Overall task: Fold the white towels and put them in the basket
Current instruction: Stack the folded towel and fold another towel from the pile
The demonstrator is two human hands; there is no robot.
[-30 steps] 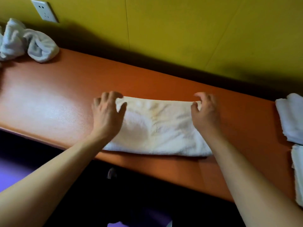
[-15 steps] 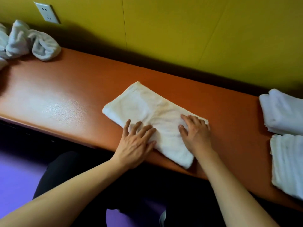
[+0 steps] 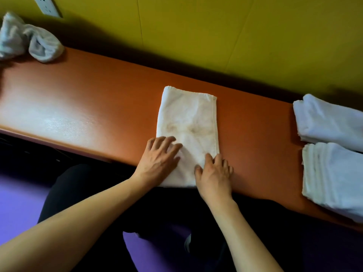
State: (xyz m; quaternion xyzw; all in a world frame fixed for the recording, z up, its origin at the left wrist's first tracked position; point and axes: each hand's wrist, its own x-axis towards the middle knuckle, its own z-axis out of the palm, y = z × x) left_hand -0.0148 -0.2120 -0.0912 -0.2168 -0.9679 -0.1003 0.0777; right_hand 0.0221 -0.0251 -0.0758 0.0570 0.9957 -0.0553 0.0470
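Left hand [image 3: 160, 156]: fingers spread and fairly straight, palm down, pressing flat on the near left part of the folded towel [image 3: 188, 122]. Nothing pinched or curled around. Right hand [image 3: 215, 171]: also palm down, fingers slightly apart and lightly bent, resting on the towel's near right corner; the outer fingers reach past the towel edge onto the table [image 3: 88, 99]. No grip visible on that side either.

Folded towel: white, with faint brownish staining near its middle. Lies as a narrow rectangle on the orange table, long axis running from the near edge toward the yellow wall [image 3: 196, 36]. Its near end sits at the table's front edge, between the two wrists. A hemmed edge runs down its right side.

Far right of table: two stacks of folded towels [image 3: 332, 146], one behind the other, just beside each other and well apart from the towel under the hands. Far left, against the wall: a crumpled towel heap [image 3: 29, 40], unfolded. Wall socket [image 3: 46, 5] above it.

No basket in view. Person's dark-clothed legs show below the table edge, over a purple floor [image 3: 17, 203].
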